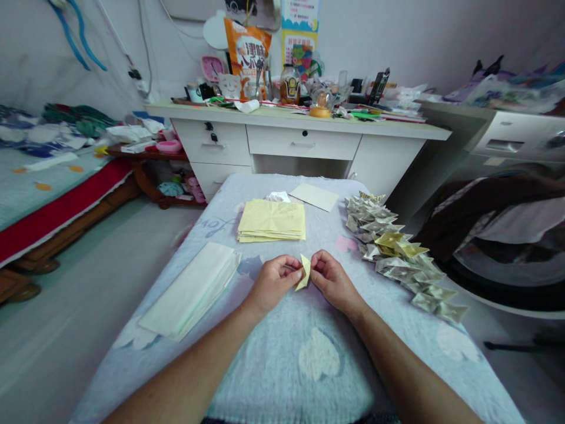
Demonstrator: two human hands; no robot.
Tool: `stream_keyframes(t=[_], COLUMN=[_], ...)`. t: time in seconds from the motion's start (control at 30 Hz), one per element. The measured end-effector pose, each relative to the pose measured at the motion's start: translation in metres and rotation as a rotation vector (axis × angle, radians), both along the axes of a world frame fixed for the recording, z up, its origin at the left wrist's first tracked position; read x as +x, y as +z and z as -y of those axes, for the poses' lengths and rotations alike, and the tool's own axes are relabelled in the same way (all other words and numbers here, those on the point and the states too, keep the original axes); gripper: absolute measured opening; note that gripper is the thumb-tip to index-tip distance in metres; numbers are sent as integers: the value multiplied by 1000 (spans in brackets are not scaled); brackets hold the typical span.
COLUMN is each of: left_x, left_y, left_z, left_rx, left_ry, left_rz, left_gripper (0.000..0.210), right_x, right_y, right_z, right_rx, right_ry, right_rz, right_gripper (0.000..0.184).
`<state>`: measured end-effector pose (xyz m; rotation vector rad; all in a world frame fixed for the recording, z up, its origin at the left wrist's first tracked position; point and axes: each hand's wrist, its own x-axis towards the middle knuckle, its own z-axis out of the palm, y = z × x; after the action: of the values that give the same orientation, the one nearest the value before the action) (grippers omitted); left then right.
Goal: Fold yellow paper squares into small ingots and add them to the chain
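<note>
Between my two hands, just above the cloth-covered table [247, 365], is a small piece of folded yellow paper [304, 272] with pointed ends. My left hand [277, 281] pinches its left side between thumb and fingers. On the other side, my right hand [332, 278] has thumb and fingertips closed at its right edge. Beyond my hands lies a stack of yellow paper sheets [272, 220] with crease lines. A pile of long whitish paper [189, 290] rests to the left of my left forearm. Along the right side runs a row of folded paper pieces [401, 253], mostly greyish, some yellow.
Behind the stack are a flat pale card [314, 196] and crumpled white tissue [278, 197]. A white desk [304, 141] crowded with a jar [290, 85] and an orange bag [247, 56] stands ahead. A washing machine [516, 141] is at right, a bed [57, 188] at left.
</note>
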<state>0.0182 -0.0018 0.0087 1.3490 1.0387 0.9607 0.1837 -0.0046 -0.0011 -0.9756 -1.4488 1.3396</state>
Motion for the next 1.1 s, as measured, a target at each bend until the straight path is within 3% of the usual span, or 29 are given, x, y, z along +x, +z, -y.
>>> stream_keyframes(t=[0.23, 0.47, 0.67, 0.87, 1.1], left_x=[-1, 0, 2, 0, -2], left_y=[1, 3, -1, -2, -4], left_z=[2, 5, 7, 5, 1], left_rx=[261, 484, 473, 456, 452], left_ry=[76, 73, -20, 10, 57], left_rz=[-230, -399, -412, -435, -434], left_gripper=[15, 20, 32, 29, 31], right_x=[4, 4, 6, 9, 11], right_y=[7, 13, 5, 4, 17], right_z=[4, 6, 2, 0, 11], right_rx=[117, 203, 269, 371, 271], right_ry=[-5, -128, -211, -339, -198], right_rz=[179, 390, 547, 627, 889], right_gripper=[13, 11, 22, 22, 6])
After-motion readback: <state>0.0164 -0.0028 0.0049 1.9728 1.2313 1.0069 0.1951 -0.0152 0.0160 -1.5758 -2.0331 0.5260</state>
